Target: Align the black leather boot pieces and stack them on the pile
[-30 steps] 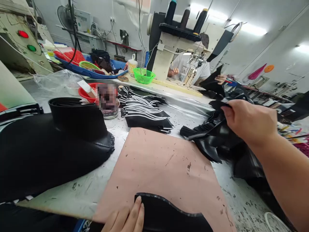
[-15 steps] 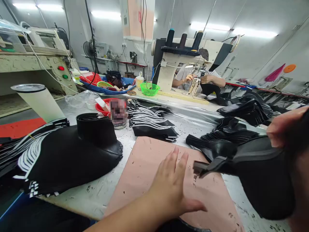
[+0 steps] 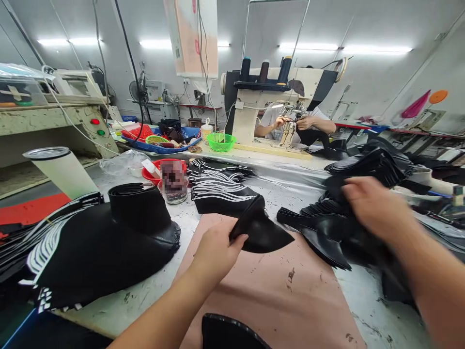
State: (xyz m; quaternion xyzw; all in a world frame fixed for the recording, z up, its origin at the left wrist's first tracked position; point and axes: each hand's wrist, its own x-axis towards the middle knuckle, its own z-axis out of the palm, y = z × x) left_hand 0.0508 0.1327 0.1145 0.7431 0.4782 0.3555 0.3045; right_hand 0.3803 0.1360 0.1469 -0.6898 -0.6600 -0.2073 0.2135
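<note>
My left hand (image 3: 218, 245) pinches the edge of a curved black leather piece (image 3: 267, 230) between thumb and fingers, above the pink work board (image 3: 261, 286). To the right, my right hand (image 3: 378, 206) is smeared by motion, its fingers closed on another black leather piece (image 3: 378, 257) that hangs blurred below it. Beside that lies a fanned pile of black leather pieces (image 3: 323, 228). Part of one more black piece (image 3: 228, 332) shows at the bottom edge, on the board.
At left lies a large folded stack of black leather (image 3: 98, 242) with white edging. White-edged strips (image 3: 221, 189) and a glass jar (image 3: 174, 191) are behind the board. Farther back are a green basket (image 3: 221, 141), a sewing machine (image 3: 247, 116) and a co-worker's hands (image 3: 307, 121).
My left hand, spread over the board before, now holds a black leather piece. My right hand has moved left from the right edge to the pile. The view has shifted slightly.
</note>
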